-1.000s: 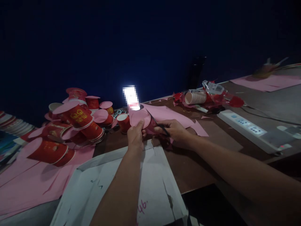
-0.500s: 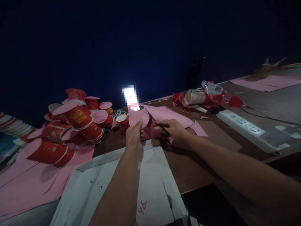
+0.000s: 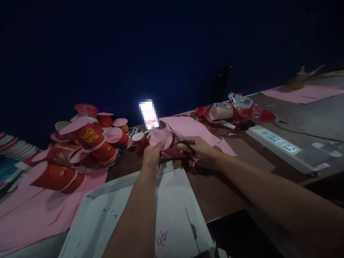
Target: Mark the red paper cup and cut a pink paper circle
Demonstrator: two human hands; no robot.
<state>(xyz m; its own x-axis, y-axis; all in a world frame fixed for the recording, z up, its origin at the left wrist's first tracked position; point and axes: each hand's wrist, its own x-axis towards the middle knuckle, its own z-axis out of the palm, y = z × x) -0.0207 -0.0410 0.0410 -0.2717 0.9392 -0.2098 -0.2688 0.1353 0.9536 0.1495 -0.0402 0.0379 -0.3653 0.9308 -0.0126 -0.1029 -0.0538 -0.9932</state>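
We pinch the nearly round pink disc (image 3: 161,138) in our left hand (image 3: 153,154), our right hand (image 3: 197,148) gripping the scissors (image 3: 178,139); many capped cups (image 3: 88,138) already lie piled nearby.

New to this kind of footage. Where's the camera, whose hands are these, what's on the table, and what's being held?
There is no machine here. A person works with two bare hands, and the one picture comes from a camera worn on their head. It looks forward and down, so both forearms reach in from the bottom edge.

The left hand pinches a pink paper disc. The right hand holds dark scissors, with the blades at the disc's edge.

On the brown table lie:
- a heap of red paper cups on the left, several capped with pink discs
- pink paper sheets
- a big white sheet nearest the camera
- a white power strip on the right
- a sleeve of stacked cups on its side at the back

The room is dark.
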